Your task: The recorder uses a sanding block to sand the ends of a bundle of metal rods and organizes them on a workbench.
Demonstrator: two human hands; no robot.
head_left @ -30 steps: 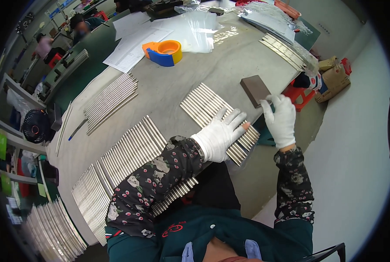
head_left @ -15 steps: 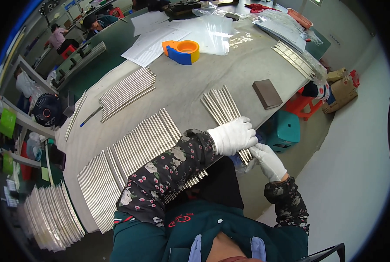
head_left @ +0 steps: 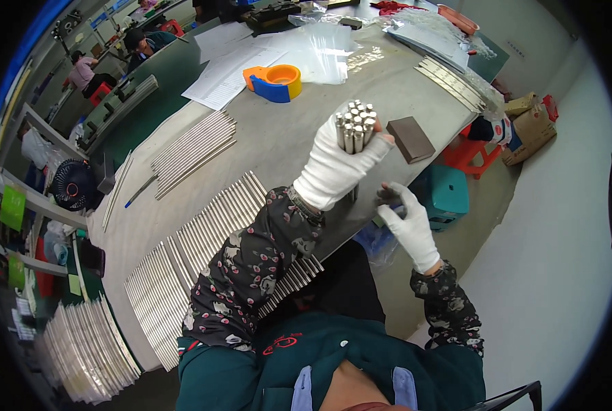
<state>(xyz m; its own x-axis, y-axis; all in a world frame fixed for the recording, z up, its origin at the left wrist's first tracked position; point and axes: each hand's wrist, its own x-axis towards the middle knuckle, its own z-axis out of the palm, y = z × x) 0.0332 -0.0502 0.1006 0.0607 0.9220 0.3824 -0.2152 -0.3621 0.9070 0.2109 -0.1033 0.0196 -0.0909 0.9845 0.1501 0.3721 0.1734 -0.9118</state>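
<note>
Roughly a dozen or more metal rods (head_left: 356, 125), gathered into one tight bundle and clamped upright in the white-gloved left hand (head_left: 333, 168), fingers wrapped fully round, cut ends facing up toward the camera. Held above the grey table (head_left: 285, 147), near its front edge.

Probably heavy for its bulk, being solid-looking bright metal; stiff, no sag or bend to be seen. Smooth and likely slippery against each other, so apt to slide lengthwise out of the pack if gripped loosely. Best taken round the middle with a full closed fist, as here, with support under the lower ends. Not fragile, though liable to scatter and roll if let go.

Just below and to the right, the right hand (head_left: 410, 225), also gloved in white, loosely spread with fingers half curled, nothing seen inside it. Close to the foot of the bundle; touching or not, impossible to tell.

Further out: a brown rectangular block (head_left: 410, 139) just beside the bundle's top, rows of loose rods (head_left: 217, 219) laid side by side across the table, more rows (head_left: 193, 145) beyond, an orange-and-blue tape dispenser (head_left: 276, 82), paper sheets (head_left: 227, 65) and clear plastic bags (head_left: 326, 48) at the far end. Under the edge, a teal stool (head_left: 446, 195).

Hidden: lower half of the bundle behind glove and sleeve, exact rod count, rod length, and the right palm.
</note>
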